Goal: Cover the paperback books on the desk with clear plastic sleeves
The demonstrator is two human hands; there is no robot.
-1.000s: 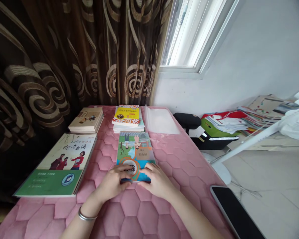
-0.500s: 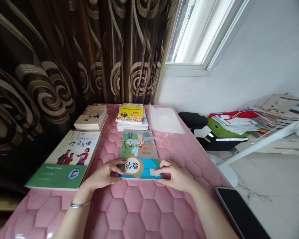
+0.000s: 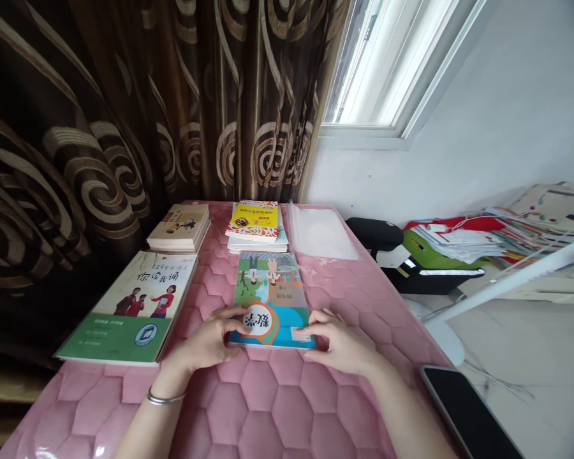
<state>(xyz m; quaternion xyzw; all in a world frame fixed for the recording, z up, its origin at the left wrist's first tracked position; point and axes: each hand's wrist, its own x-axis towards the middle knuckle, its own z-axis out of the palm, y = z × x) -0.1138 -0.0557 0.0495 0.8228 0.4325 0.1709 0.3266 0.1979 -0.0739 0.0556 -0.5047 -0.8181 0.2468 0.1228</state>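
Right now, the mathematics textbook point(image 3: 275, 293) lies flat at the middle of the frame, its cover lettering upside down to you, the blue end nearest you. Your left hand point(image 3: 213, 341) is half open and curved at its lower-left corner, fingertips on the cover and thumb by the near edge. Your right hand point(image 3: 337, 341) is likewise half open at the lower-right corner, fingers reaching over a small white label point(image 3: 300, 334). You have both hands at the book, but how firmly either grips it cannot be told.

Under it spreads the pink padded-pattern table covering point(image 3: 268, 408). Left of centre you have a large green-and-cream book point(image 3: 129, 306) atop a pile, with a stack of smaller tan books point(image 3: 179, 228) just beyond. Above the textbook, a yellow-covered book point(image 3: 256, 218) rests on white-edged booklets point(image 3: 258, 245); right beside them are translucent plastic sheets point(image 3: 323, 233).

A silver bangle point(image 3: 165, 400) circles your left wrist. At lower right sits a dark-screened device point(image 3: 466, 411); a patterned curtain point(image 3: 186, 95) fills the upper left.
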